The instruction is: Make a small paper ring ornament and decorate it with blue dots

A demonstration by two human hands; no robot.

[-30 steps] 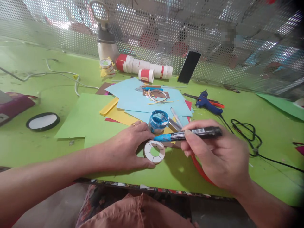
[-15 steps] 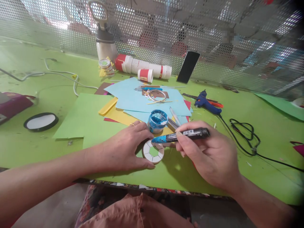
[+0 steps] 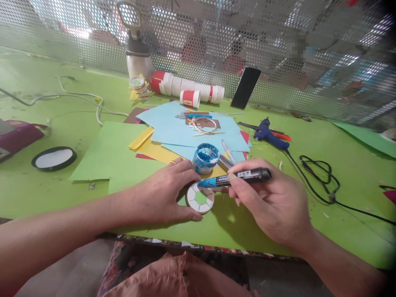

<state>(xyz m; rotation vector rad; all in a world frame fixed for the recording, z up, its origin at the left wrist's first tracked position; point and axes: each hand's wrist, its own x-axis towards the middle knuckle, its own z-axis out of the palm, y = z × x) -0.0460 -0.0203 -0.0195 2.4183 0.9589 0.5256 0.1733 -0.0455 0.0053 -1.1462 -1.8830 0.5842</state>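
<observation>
Disc (image 3: 201,206), white with black lines and a green hexagon, lies on our green table (image 3: 229,235) near the front edge. Our left hand (image 3: 165,189) grips its rim, thumb at the lower side, fingers at the upper. Our right hand (image 3: 275,202) pinches a black marker (image 3: 247,176), blue-smeared end at the disc's upper edge; we can't tell if the tip touches. Just beyond the disc we have an open jar (image 3: 204,165) of blue paint. Behind it, light blue paper (image 3: 168,134); to the right, a blue glue gun (image 3: 270,135). Farther back we see a red-and-white cup (image 3: 190,98) on its side, stacked cups (image 3: 187,85), a propped phone (image 3: 246,88), a bottle (image 3: 140,64), then perforated mesh (image 3: 173,29).
</observation>
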